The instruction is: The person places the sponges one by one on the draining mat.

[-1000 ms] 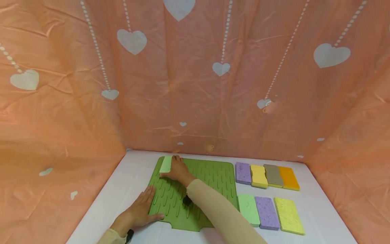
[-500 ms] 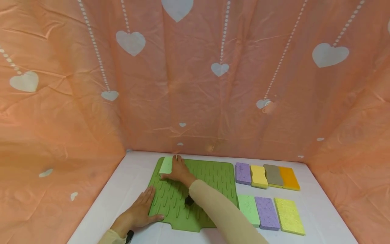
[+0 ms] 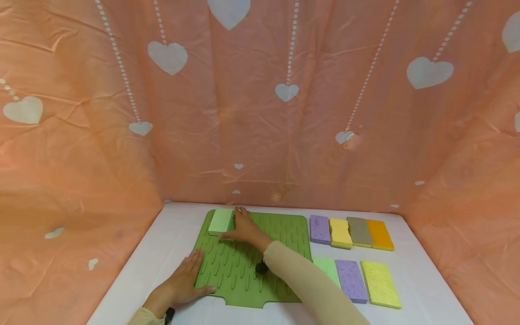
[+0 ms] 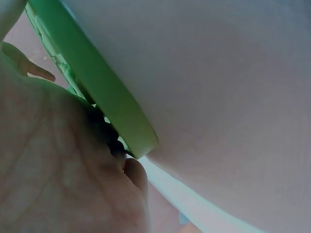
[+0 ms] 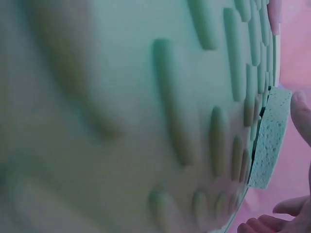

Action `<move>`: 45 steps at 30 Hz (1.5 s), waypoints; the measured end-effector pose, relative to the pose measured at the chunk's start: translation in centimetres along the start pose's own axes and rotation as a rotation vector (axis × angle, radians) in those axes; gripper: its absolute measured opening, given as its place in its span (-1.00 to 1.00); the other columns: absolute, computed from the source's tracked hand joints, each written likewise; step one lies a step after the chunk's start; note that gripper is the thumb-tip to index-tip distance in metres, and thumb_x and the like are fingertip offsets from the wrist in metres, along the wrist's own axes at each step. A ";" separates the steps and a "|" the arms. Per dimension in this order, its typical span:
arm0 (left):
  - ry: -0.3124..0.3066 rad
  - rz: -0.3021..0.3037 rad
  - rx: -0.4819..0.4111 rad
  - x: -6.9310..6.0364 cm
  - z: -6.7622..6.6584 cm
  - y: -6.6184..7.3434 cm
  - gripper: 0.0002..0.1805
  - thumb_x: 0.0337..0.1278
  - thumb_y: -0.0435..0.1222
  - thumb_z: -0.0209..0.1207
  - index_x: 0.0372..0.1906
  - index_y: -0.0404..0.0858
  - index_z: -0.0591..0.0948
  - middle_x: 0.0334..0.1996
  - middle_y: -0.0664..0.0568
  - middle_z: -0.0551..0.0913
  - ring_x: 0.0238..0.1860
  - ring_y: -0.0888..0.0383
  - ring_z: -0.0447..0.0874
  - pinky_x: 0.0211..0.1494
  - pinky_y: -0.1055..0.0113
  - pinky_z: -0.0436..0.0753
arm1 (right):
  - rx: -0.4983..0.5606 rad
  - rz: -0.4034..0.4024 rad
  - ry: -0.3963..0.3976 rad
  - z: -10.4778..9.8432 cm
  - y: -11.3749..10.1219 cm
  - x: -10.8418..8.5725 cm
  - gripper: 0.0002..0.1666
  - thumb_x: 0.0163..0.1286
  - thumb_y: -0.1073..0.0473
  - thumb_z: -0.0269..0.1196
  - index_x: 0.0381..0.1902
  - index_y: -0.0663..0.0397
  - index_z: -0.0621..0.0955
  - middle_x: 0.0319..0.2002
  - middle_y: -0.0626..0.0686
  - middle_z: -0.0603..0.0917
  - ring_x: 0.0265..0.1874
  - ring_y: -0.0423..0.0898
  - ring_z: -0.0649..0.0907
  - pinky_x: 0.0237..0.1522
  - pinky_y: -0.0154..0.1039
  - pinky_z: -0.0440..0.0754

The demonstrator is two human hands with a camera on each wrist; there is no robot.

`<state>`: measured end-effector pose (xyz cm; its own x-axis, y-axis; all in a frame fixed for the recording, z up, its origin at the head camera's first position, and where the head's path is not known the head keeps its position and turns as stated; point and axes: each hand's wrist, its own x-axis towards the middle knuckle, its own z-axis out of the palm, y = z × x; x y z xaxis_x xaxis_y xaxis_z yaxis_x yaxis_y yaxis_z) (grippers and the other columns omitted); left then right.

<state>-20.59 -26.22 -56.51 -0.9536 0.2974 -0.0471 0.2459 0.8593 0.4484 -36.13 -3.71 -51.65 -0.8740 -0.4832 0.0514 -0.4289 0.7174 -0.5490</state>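
Observation:
A light green sponge [image 3: 221,221] lies flat at the far left corner of the ribbed green mat [image 3: 243,282]. Just to its right is my right hand [image 3: 248,230], thumb and fingers spread apart. The right wrist view shows a narrow gap between the hand and the porous side of the sponge [image 5: 271,138]. My left hand [image 3: 180,282] rests with straight fingers along the mat's left edge, its thumb over the near left corner. Seen from the left wrist, the mat's edge [image 4: 104,73] runs beside the palm; part of those fingers is hidden.
Right of the mat, a back row has a purple sponge [image 3: 320,229], a yellow one [image 3: 340,233], a grey-topped one [image 3: 359,231] and an orange one [image 3: 380,234]. In front lie another green sponge [image 3: 327,268], partly behind my sleeve, a purple [image 3: 351,280] and a yellow sponge [image 3: 381,284].
My right hand has let go of the light green sponge and drawn slightly right, leaving it on the mat. My left hand stays on the mat's edge. The head view has shifted a little.

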 end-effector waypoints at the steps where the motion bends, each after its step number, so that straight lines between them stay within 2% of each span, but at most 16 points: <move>1: 0.000 -0.002 -0.005 0.0 0.0 0.0 0.41 0.17 0.42 0.31 0.66 -0.58 0.01 0.70 -0.43 -0.04 0.72 -0.31 -0.14 0.58 0.52 -0.52 | -0.007 0.001 0.000 -0.1 0.1 -0.1 0.47 0.27 -0.38 0.53 0.73 0.29 0.02 0.70 0.33 0.07 0.68 0.27 0.15 0.54 0.19 0.42; 3: -0.001 -0.002 -0.011 0.0 0.0 -0.1 0.41 0.17 0.42 0.31 0.66 -0.58 0.01 0.70 -0.43 -0.05 0.72 -0.30 -0.15 0.52 0.57 -0.55 | -0.011 -0.001 0.001 -0.6 0.3 -0.5 0.48 0.27 -0.39 0.53 0.74 0.28 0.02 0.71 0.32 0.06 0.68 0.26 0.15 0.55 0.19 0.40; 6: -0.006 0.003 -0.001 0.0 -0.1 -0.2 0.42 0.17 0.43 0.30 0.66 -0.58 0.00 0.70 -0.44 -0.06 0.72 -0.32 -0.15 0.74 0.10 -0.32 | -0.011 -0.004 0.001 -1.3 0.6 -1.0 0.48 0.28 -0.40 0.51 0.74 0.28 0.00 0.71 0.31 0.05 0.68 0.24 0.14 0.57 0.18 0.37; 8: -0.008 0.007 0.009 0.1 -0.1 -0.1 0.42 0.17 0.44 0.29 0.65 -0.59 0.01 0.69 -0.45 -0.05 0.72 -0.34 -0.14 0.73 -0.17 -0.13 | -0.007 -0.004 0.002 -1.8 0.8 -1.4 0.47 0.28 -0.40 0.51 0.73 0.30 0.01 0.71 0.31 0.05 0.68 0.23 0.15 0.57 0.18 0.38; 9: -0.009 0.008 0.011 0.1 -0.2 -0.1 0.42 0.17 0.43 0.30 0.65 -0.60 0.01 0.69 -0.46 -0.05 0.71 -0.35 -0.14 0.72 -0.21 -0.08 | -0.004 -0.003 0.003 -2.0 1.0 -1.6 0.47 0.28 -0.40 0.51 0.73 0.31 0.02 0.71 0.31 0.05 0.68 0.23 0.15 0.56 0.18 0.38; 10: -0.014 0.003 0.005 0.0 -0.2 0.0 0.42 0.17 0.43 0.30 0.66 -0.59 0.01 0.69 -0.45 -0.06 0.72 -0.34 -0.15 0.72 -0.20 -0.10 | 0.003 0.000 0.001 -2.3 1.1 -1.7 0.47 0.29 -0.39 0.51 0.73 0.30 0.02 0.71 0.31 0.05 0.69 0.23 0.14 0.56 0.19 0.38; 15: -0.039 -0.005 -0.058 -0.4 -0.5 0.5 0.42 0.18 0.39 0.33 0.66 -0.60 -0.03 0.70 -0.46 -0.12 0.72 -0.34 -0.23 0.68 0.28 -0.47 | -0.005 -0.005 0.007 -3.5 1.9 -2.7 0.43 0.31 -0.36 0.51 0.73 0.29 0.03 0.71 0.32 0.04 0.69 0.24 0.11 0.58 0.19 0.36; 19: -0.038 0.017 -0.091 -0.6 -0.7 0.7 0.43 0.19 0.38 0.33 0.65 -0.63 -0.04 0.68 -0.53 -0.11 0.71 -0.38 -0.24 0.64 0.33 -0.55 | 0.021 -0.019 0.012 -4.6 2.5 -3.6 0.41 0.32 -0.31 0.52 0.73 0.30 0.03 0.71 0.33 0.04 0.69 0.26 0.11 0.57 0.22 0.35; 24: -0.024 -0.008 -0.024 -0.3 -0.3 0.3 0.43 0.16 0.42 0.32 0.66 -0.59 -0.01 0.70 -0.45 -0.08 0.73 -0.32 -0.18 0.34 0.73 -0.62 | 0.043 -0.029 0.021 -6.1 3.3 -4.8 0.40 0.33 -0.28 0.53 0.73 0.32 0.02 0.71 0.34 0.04 0.69 0.29 0.09 0.58 0.26 0.32; 26: -0.015 -0.008 -0.015 -0.1 -0.2 0.1 0.43 0.15 0.41 0.34 0.66 -0.60 0.00 0.70 -0.45 -0.07 0.72 -0.33 -0.17 0.41 0.67 -0.59 | 0.038 -0.026 0.027 -6.6 3.7 -5.1 0.41 0.33 -0.30 0.52 0.73 0.32 0.02 0.71 0.34 0.04 0.69 0.29 0.08 0.58 0.27 0.32; 29: -0.011 -0.007 -0.029 -0.1 -0.2 0.0 0.45 0.11 0.41 0.37 0.65 -0.60 0.00 0.69 -0.47 -0.07 0.72 -0.35 -0.18 0.70 0.24 -0.42 | 0.044 -0.025 0.042 -7.3 4.3 -5.7 0.41 0.32 -0.31 0.52 0.72 0.33 0.04 0.71 0.36 0.04 0.69 0.31 0.08 0.57 0.29 0.31; 31: -0.015 -0.008 -0.033 -0.1 -0.3 0.1 0.47 0.10 0.42 0.36 0.65 -0.60 -0.01 0.69 -0.48 -0.08 0.72 -0.36 -0.18 0.74 -0.10 -0.23 | 0.048 -0.026 0.048 -7.6 4.8 -6.1 0.42 0.32 -0.31 0.53 0.72 0.36 0.04 0.70 0.38 0.03 0.68 0.33 0.08 0.58 0.30 0.29; 33: -0.019 -0.005 -0.032 -0.1 -0.4 0.2 0.47 0.11 0.43 0.35 0.65 -0.61 -0.01 0.69 -0.49 -0.08 0.71 -0.38 -0.18 0.71 -0.25 -0.12 | 0.051 -0.025 0.056 -7.7 5.3 -6.5 0.42 0.31 -0.30 0.53 0.71 0.37 0.03 0.70 0.38 0.02 0.68 0.35 0.08 0.59 0.31 0.27; 37: -0.034 -0.005 -0.044 -0.2 -0.6 0.3 0.47 0.13 0.43 0.33 0.66 -0.61 -0.03 0.70 -0.47 -0.12 0.72 -0.37 -0.21 0.73 0.03 -0.33 | 0.044 -0.002 0.067 -8.0 6.2 -7.1 0.44 0.31 -0.32 0.52 0.74 0.30 -0.01 0.72 0.35 -0.01 0.68 0.34 0.07 0.58 0.31 0.27; 41: -0.047 0.018 -0.099 -0.4 -0.9 0.6 0.47 0.15 0.41 0.33 0.65 -0.63 -0.06 0.68 -0.54 -0.15 0.71 -0.41 -0.25 0.68 0.17 -0.53 | 0.065 0.006 0.095 -8.4 6.9 -8.1 0.45 0.30 -0.28 0.55 0.75 0.26 -0.02 0.71 0.38 0.02 0.67 0.37 0.11 0.53 0.36 0.33; 45: -0.056 0.015 -0.100 -0.5 -0.9 0.6 0.46 0.18 0.42 0.30 0.66 -0.61 -0.10 0.68 -0.52 -0.18 0.72 -0.37 -0.31 0.62 0.32 -0.61 | 0.082 0.012 0.102 -9.0 7.4 -9.3 0.44 0.31 -0.23 0.56 0.74 0.28 -0.04 0.69 0.42 0.02 0.65 0.40 0.12 0.51 0.40 0.34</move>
<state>-20.14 -26.20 -55.42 -0.9380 0.3353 -0.0886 0.2388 0.8097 0.5361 -33.24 10.63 -48.71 -0.8994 -0.4185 0.1264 -0.4017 0.6773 -0.6163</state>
